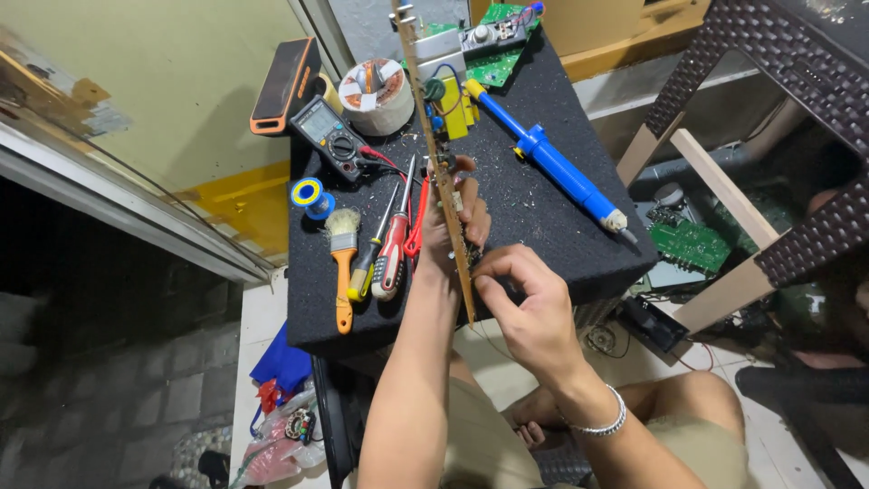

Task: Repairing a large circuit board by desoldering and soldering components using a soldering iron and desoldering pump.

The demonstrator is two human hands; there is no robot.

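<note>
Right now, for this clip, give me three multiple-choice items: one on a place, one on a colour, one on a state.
1. Where does the brush lie?
A. left of the screwdrivers
B. on the floor
C. on the green board

2. What colour is the desoldering pump?
A. red
B. blue
C. white

3. How is the circuit board held?
A. flat on the table
B. edge-on, upright in the left hand
C. hanging by a wire

Answers: 1 A, it lies beside the screwdrivers on the black table. 2 B, its barrel is blue. 3 B, the left hand grips it on edge while the right hand pinches at its lower part.
</note>
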